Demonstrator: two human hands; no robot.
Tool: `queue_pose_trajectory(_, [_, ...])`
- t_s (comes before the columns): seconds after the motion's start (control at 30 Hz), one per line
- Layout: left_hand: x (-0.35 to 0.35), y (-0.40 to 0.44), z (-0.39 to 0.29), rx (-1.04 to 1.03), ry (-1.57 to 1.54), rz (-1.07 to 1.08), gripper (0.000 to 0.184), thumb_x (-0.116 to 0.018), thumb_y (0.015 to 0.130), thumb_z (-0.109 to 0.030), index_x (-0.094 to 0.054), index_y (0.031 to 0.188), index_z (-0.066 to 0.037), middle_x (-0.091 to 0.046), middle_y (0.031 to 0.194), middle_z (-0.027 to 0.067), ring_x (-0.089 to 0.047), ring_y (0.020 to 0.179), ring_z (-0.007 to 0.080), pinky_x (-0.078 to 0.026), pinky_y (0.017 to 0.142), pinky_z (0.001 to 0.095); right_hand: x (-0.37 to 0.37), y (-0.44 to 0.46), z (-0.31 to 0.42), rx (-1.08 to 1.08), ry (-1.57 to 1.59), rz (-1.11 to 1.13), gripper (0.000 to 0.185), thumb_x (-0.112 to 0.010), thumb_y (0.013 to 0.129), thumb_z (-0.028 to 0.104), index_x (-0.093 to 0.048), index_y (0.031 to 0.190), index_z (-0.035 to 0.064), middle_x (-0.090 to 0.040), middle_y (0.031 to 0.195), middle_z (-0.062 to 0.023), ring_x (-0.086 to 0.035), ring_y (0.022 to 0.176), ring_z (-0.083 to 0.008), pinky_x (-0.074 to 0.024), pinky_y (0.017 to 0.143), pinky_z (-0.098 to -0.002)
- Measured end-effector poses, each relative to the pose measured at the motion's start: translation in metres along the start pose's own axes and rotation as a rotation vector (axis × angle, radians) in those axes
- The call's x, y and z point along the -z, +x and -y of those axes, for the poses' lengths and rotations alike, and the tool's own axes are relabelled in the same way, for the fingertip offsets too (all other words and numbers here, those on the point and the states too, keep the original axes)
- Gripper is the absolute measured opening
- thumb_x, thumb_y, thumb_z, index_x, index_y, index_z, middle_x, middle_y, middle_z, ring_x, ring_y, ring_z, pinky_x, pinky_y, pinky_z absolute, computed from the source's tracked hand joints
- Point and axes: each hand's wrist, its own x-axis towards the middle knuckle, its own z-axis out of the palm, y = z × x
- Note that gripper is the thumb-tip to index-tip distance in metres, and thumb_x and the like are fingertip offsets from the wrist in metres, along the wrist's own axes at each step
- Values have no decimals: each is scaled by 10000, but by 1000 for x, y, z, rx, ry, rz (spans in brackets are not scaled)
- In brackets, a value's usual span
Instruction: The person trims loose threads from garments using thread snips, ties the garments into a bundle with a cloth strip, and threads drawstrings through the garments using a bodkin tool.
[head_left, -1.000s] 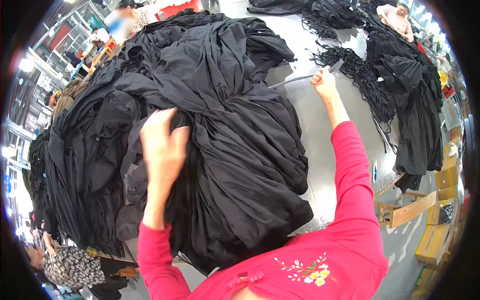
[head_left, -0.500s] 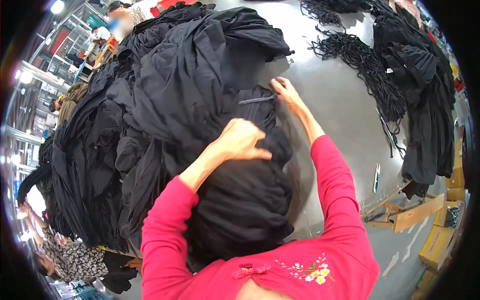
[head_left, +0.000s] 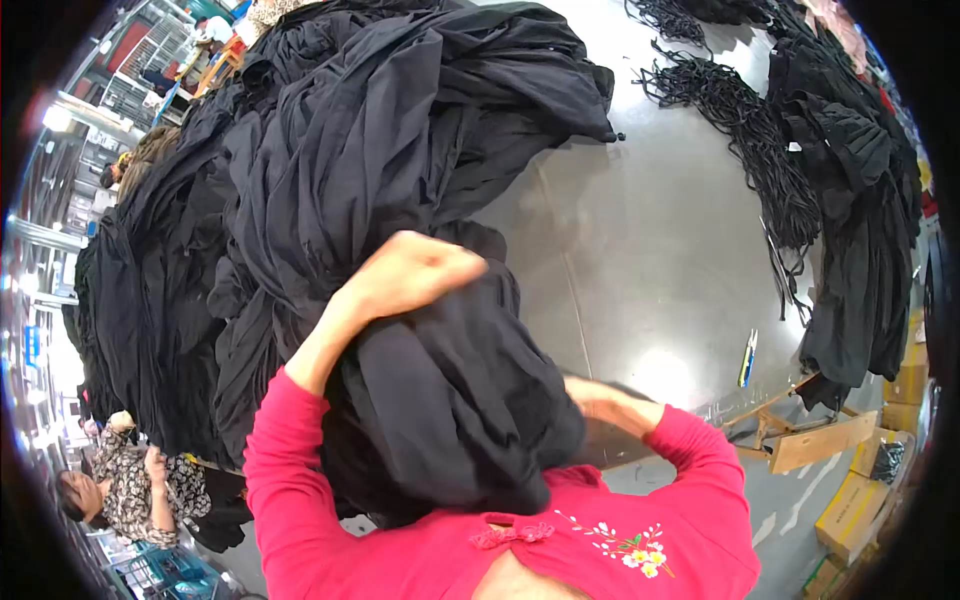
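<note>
A bunched black cloth hangs over the near edge of the metal table, against the red top. My left hand lies at its upper part, fingers curled in and pressed to the fabric, slightly blurred. My right hand is at the right side of the bunch, low near the table edge; its fingers are hidden behind the cloth. A large heap of black fabric spreads beyond and to the left of my left hand.
Black cords lie on the metal table, beside more black garments. Small snips rest near the front edge. A wooden stool and cartons stand at right. A person is at lower left.
My right hand has come down from the table's middle to the near edge. My left hand has moved a little left. The near cloth is gathered closer to me, baring more of the table.
</note>
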Motion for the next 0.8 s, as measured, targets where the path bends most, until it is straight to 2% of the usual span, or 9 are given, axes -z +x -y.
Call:
queue_pose_trajectory(0.07, [-28, 8, -26, -174, 653, 194, 446, -548, 752, -451, -635, 778, -15, -614, 748, 121, -573, 748, 290, -464, 646, 369, -9, -8, -18, -231, 40, -16, 443, -448, 886, 179, -353, 1283, 6, -324, 1360, -78, -317, 1234, -173, -271, 1033, -304])
queue_pose_trajectory(0.13, [-67, 5, -17, -216, 969, 394, 560, -589, 668, -564, -635, 784, -17, -592, 827, 169, -513, 899, 315, -440, 690, 410, 9, 6, -42, 829, -1192, 148, 418, -471, 837, 222, -450, 1217, 49, -458, 1260, -107, -458, 1142, -208, -409, 923, -330])
queue_pose_trajectory(0.2, [-84, 5, -14, -282, 998, 332, 540, -676, 627, -494, -636, 869, -14, -592, 861, 162, -479, 964, 319, -421, 763, 436, -6, 1, 31, -475, -1000, 149, 311, -484, 809, 222, -564, 1060, 58, -603, 1028, -67, -602, 908, -192, -510, 653, -293])
queue_pose_trajectory(0.33, [-74, 39, 2, -102, 869, -151, 832, -764, 463, -515, -501, 1023, 40, -532, 937, 199, -471, 932, 359, -427, 754, 449, 66, -1, 96, 166, -650, -487, 266, -480, 863, 263, -587, 930, 29, -611, 789, -45, -598, 630, -125, -442, 452, -227])
queue_pose_trajectory(0.5, [-58, 100, 61, 402, 645, 320, 981, -625, 503, -719, -542, 1037, 100, -569, 1016, 276, -578, 945, 344, -453, 812, 375, 137, 89, 146, 428, 232, -566, 688, -554, 781, 525, -370, 1179, -6, -501, 1062, -205, -507, 1044, -287, -429, 889, -377])
queue_pose_trajectory(0.6, [-68, 103, 98, 132, 590, 337, 737, -689, 545, -547, -593, 912, 85, -609, 879, 248, -610, 827, 342, -482, 718, 399, 126, 147, 169, 413, 507, -633, 842, -600, 733, 537, -268, 1318, 32, -502, 1075, -165, -501, 1055, -314, -415, 912, -436])
queue_pose_trajectory(0.67, [-68, 83, 81, -169, 462, 492, 452, -644, 671, -389, -582, 843, 24, -611, 786, 208, -589, 768, 375, -465, 665, 435, 123, 178, 183, 533, 653, -166, 588, -661, 717, 480, -548, 1119, 66, -548, 1161, -68, -538, 1032, -262, -423, 895, -435])
queue_pose_trajectory(0.77, [-66, 45, 39, -435, 146, 626, 373, -625, 644, -221, -537, 929, 3, -582, 780, 218, -558, 764, 395, -449, 651, 436, 218, 266, 172, 664, 669, -368, 578, -556, 810, 470, -456, 1208, 63, -491, 1229, -79, -474, 1120, -250, -381, 931, -406])
queue_pose_trajectory(0.8, [-58, 37, 21, -476, 71, 748, 401, -609, 607, -151, -532, 969, 3, -579, 780, 214, -552, 772, 393, -451, 654, 424, 286, 349, 184, 1154, -184, -447, 402, -558, 813, 224, -495, 1163, 37, -539, 1155, -120, -514, 1061, -254, -401, 908, -382])
